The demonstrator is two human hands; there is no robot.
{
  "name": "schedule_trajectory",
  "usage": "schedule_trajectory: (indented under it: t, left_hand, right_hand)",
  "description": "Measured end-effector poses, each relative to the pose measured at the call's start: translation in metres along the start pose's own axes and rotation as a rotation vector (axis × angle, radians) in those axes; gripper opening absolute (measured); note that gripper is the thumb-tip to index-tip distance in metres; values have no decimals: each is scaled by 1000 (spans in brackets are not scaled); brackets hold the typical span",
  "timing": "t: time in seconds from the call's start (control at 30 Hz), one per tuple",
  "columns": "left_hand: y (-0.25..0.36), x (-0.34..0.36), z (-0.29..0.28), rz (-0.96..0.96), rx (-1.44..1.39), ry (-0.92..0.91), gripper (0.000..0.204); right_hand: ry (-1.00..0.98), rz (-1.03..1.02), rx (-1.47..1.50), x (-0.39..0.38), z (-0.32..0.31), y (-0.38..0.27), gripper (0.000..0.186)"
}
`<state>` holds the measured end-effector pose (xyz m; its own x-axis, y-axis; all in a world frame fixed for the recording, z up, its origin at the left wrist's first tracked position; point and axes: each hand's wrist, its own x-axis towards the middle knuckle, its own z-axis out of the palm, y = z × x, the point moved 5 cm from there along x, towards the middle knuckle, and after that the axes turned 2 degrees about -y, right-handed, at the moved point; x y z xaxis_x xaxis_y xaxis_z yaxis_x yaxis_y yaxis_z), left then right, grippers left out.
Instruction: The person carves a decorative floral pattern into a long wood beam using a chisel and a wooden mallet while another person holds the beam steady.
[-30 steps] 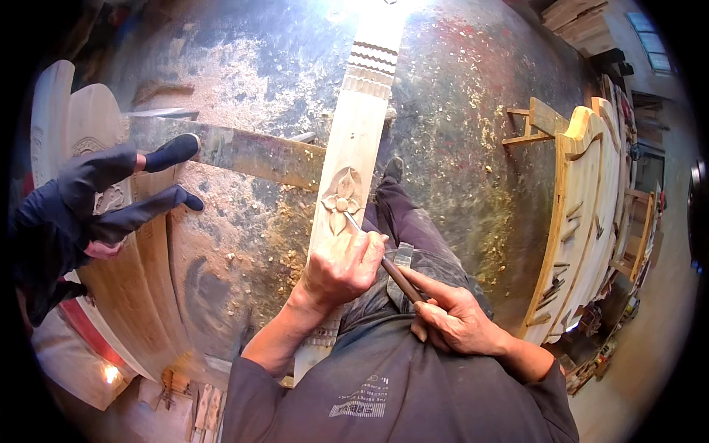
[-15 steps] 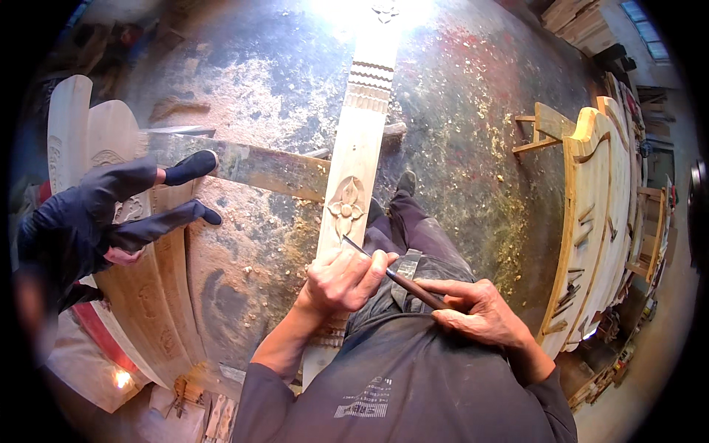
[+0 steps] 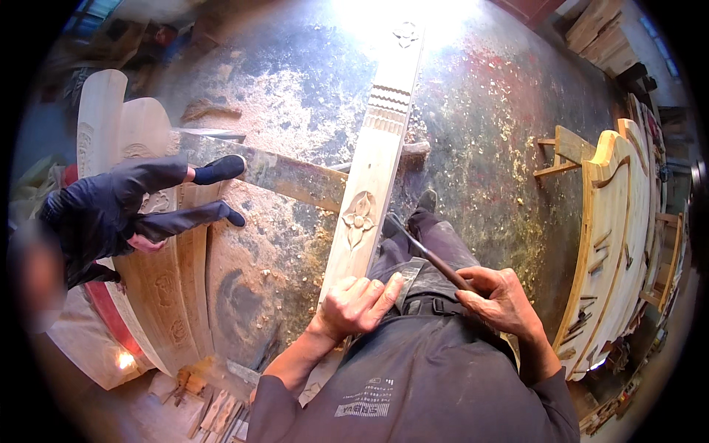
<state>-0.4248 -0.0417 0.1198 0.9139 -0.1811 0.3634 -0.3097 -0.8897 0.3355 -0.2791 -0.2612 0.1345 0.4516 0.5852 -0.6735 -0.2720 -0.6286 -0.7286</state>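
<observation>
A long pale wooden board [image 3: 368,166] runs away from me, with a carved flower [image 3: 360,220] in relief and rows of wavy grooves farther along. My left hand [image 3: 356,304] rests at the board's near part, fingers curled in and thumb stretched along them, with nothing visible in it. My right hand [image 3: 502,297] grips the dark wooden handle of a carving chisel [image 3: 441,264]. The chisel's metal blade points up and left over my thighs, apart from the board and right of the flower.
A plank [image 3: 284,173] meets the board from the left. Another person [image 3: 96,214] is at a carved wooden panel [image 3: 173,295] on the left. At the right, a curved wooden piece [image 3: 602,244] carries several hand tools. Wood chips litter the dark floor [image 3: 487,133].
The chisel has come away from the flower and out of my left hand; my right hand has carried it rightward. The whole view has shifted slightly.
</observation>
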Motion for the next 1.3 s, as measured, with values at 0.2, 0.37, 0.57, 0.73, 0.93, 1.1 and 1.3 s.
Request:
schedule_trajectory:
  t: [0.2,0.37,0.57,0.73,0.93,1.1,1.3]
  left_hand:
    - [12,0,3,-1,-15,-44,46]
    - [17,2,0,-6,-15,-80,42]
    - [24,10,11,16,-70,-82,34]
    - [29,32,25,96,-56,-77,24]
    - [40,63,9,52,-63,128,17]
    - [73,80,33,15,197,86,12]
    - [109,92,56,-283,245,261,11]
  right_hand:
    - [14,-71,7,9,-5,-3,26]
    - [-4,-58,69,5,-4,-4,23]
    - [89,-33,94,-12,-16,19,23]
    - [151,-11,157,-27,-28,32,27]
    - [55,-45,196,-16,-26,27,30]
    - [25,-111,167,-7,-49,45,26]
    - [-180,-100,87,-8,-64,44,30]
